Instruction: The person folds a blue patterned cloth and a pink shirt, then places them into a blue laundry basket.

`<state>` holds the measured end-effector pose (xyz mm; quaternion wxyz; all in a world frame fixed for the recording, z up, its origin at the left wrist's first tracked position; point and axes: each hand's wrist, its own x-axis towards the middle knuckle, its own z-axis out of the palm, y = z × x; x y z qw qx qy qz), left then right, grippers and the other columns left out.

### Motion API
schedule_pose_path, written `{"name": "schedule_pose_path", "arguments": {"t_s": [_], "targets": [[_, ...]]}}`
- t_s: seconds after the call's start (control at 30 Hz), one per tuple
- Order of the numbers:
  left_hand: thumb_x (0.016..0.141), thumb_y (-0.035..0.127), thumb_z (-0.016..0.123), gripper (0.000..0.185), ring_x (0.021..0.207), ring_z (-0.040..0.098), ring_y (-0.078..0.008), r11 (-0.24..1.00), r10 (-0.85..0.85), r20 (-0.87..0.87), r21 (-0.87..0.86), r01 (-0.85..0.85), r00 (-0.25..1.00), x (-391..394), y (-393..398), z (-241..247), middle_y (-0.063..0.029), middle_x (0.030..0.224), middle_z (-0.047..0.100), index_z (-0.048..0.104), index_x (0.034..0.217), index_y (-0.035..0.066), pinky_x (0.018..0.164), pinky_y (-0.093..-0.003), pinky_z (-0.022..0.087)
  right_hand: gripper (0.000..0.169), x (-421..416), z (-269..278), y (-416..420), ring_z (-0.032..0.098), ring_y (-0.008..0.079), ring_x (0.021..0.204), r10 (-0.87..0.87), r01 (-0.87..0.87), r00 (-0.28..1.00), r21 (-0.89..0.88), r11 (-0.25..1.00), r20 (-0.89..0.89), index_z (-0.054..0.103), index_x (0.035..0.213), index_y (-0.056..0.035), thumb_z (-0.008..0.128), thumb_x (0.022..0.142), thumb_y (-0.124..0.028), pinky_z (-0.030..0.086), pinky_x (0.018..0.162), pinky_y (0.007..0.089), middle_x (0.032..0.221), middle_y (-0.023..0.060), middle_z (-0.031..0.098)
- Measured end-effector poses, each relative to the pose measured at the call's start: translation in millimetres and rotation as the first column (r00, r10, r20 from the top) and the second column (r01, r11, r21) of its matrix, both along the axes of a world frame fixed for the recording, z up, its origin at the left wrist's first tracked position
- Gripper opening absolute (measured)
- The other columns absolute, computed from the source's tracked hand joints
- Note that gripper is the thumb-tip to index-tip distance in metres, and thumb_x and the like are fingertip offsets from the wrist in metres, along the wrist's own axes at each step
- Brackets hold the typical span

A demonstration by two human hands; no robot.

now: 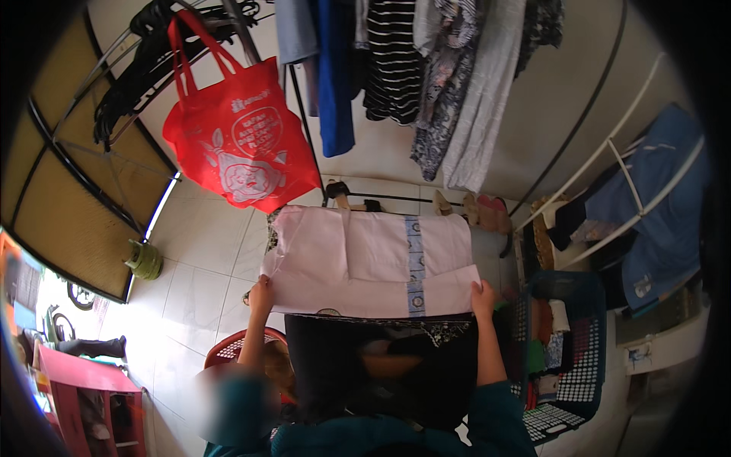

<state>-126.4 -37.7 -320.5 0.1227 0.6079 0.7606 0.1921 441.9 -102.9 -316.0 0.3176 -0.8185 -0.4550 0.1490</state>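
Observation:
A pale pink garment with a light blue patterned band lies spread and partly folded in front of me. Its near part is turned over as a long flap along the front edge. At the flap's left end, my left hand grips the cloth. Opposite, my right hand pinches the raised corner at the right end. Beneath the garment shows a dark patterned cloth; what supports it is hidden.
A dark plastic basket with folded cloths stands at right, a red basket at lower left. Above hang a red tote bag bearing writing and several clothes on a rack. Shoes sit below. A green gas cylinder stands left.

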Motion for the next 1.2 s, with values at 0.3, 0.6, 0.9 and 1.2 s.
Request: {"name": "schedule_pose_path", "arguments": {"t_s": [0.3, 0.6, 0.9, 1.2], "targets": [[0.077, 0.012, 0.053, 0.018, 0.086, 0.057, -0.0304, 0.990, 0.045, -0.320, 0.141, 0.001, 0.946, 23.2, -6.2, 25.9, -0.0118, 0.088, 0.057, 0.050, 0.093, 0.007, 0.073, -0.0434, 0.045, 0.034, -90.4, 50.1, 47.3, 0.056, 0.0339, 0.090, 0.161, -0.237, 0.917, 0.173, 0.956, 0.366, 0.052, 0.105, -0.0004, 0.063, 0.074, -0.012, 0.045, 0.077, 0.0411, 0.094, 0.0177, 0.057], [0.083, 0.048, 0.050, 0.069, 0.134, 0.018, -0.0338, 0.996, -0.057, -0.151, 0.065, 0.067, 0.987, 56.6, -56.6, -22.7, -0.0187, 0.144, 0.022, 0.033, 0.136, 0.008, 0.107, -0.0517, 0.012, 0.072, -314.2, -4.4, 192.4, 0.054, 0.0360, 0.103, 0.594, -0.601, 0.791, 0.004, 0.799, 0.143, 0.040, 0.121, 0.0074, 0.072, 0.069, -0.031, 0.044, 0.088, 0.0387, 0.115, 0.0261, 0.051], [0.085, 0.056, 0.040, 0.076, 0.138, -0.003, -0.0341, 0.986, -0.113, 0.041, -0.120, 0.118, 0.993, 56.2, -51.7, -33.2, -0.0181, 0.149, 0.003, 0.018, 0.143, 0.011, 0.108, -0.0514, -0.003, 0.033, -314.7, -2.7, 297.8, 0.060, 0.0250, 0.084, 0.011, -0.435, 0.322, -0.138, 0.890, -0.947, 0.058, 0.101, -0.0014, 0.067, 0.074, -0.018, 0.050, 0.074, 0.0400, 0.093, 0.0114, 0.061], [0.085, 0.059, 0.036, 0.078, 0.138, -0.010, -0.0323, 0.959, -0.114, 0.077, -0.250, 0.130, 0.990, 56.5, -45.7, -32.8, -0.0160, 0.150, -0.005, 0.012, 0.144, 0.013, 0.108, -0.0499, -0.008, 0.040, -293.6, 102.0, 300.6, 0.054, 0.0238, 0.104, 0.188, -0.443, 0.030, 0.155, 0.883, -0.982, 0.054, 0.112, -0.0064, 0.061, 0.082, -0.032, 0.044, 0.089, 0.0387, 0.111, 0.0098, 0.058]]}}
